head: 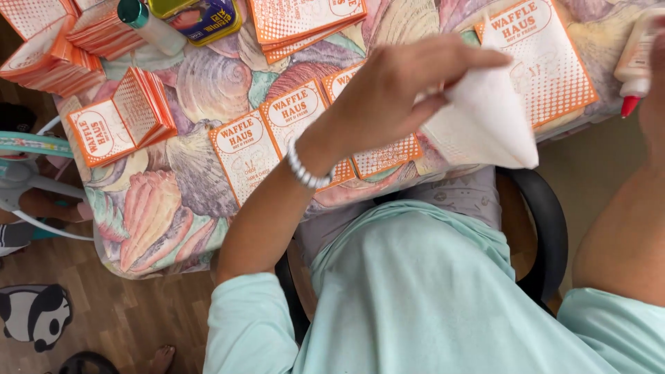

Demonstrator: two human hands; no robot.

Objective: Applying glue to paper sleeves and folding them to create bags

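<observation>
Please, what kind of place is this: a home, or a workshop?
Probably a home. The table has a seashell-patterned cloth, a panda-shaped mat lies on the wood floor, and the left hand folds a paper sleeve among stacks of orange printed sleeves.

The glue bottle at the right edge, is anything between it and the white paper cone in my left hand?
Nothing visible. The glue bottle hangs at the right edge, its red tip apart from the paper cone pinched by the left hand; only open table lies between.
</observation>
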